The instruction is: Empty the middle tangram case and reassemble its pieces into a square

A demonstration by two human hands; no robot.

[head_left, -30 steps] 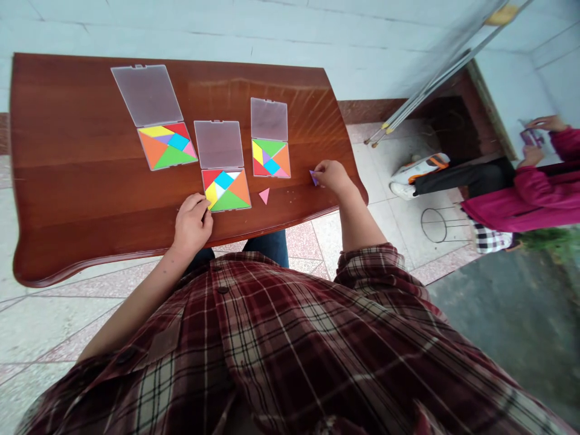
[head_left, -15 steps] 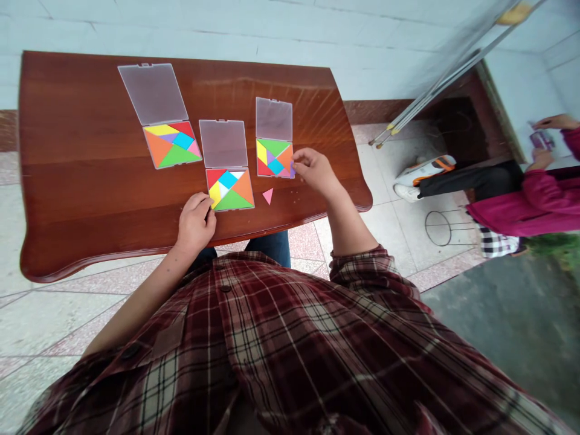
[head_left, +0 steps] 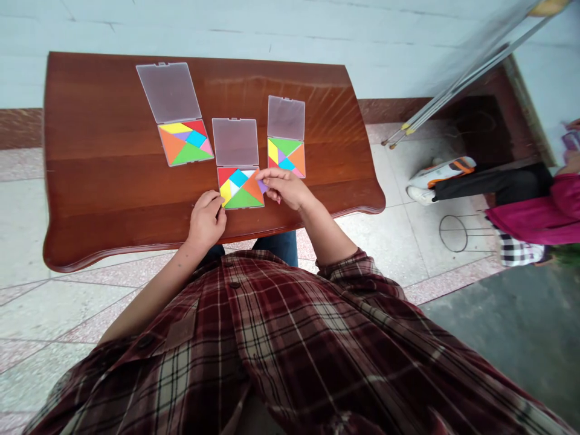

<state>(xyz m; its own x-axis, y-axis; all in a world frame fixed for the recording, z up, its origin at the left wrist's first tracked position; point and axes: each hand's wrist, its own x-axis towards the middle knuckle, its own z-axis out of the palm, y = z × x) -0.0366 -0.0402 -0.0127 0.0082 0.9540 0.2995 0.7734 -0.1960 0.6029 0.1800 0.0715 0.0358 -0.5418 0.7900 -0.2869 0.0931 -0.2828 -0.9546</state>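
My right hand [head_left: 286, 188] pinches a purple tangram piece [head_left: 262, 186] over the right edge of the middle tangram case [head_left: 240, 207]. That case lies open, its clear lid [head_left: 235, 142] folded back; it holds red, blue, yellow, orange and green pieces, with white gaps showing. My left hand [head_left: 207, 219] is closed at the case's lower left edge, fingertips by the yellow piece [head_left: 225, 192]. A pink triangle [head_left: 278, 200] is mostly hidden beneath my right hand. Beyond that hand is a smaller open tangram case [head_left: 304, 158], partly covered by my fingers.
A third open tangram case [head_left: 168, 162] sits at the left on the brown wooden table [head_left: 104, 199]. Crutches [head_left: 446, 90] lean on the wall at the right. A seated person [head_left: 539, 211] is farther right, near a wire ring stand [head_left: 453, 234].
My right hand has moved left from the smaller case to the middle one, carrying the purple piece, and now covers most of the pink triangle. My left hand stays at the middle case.
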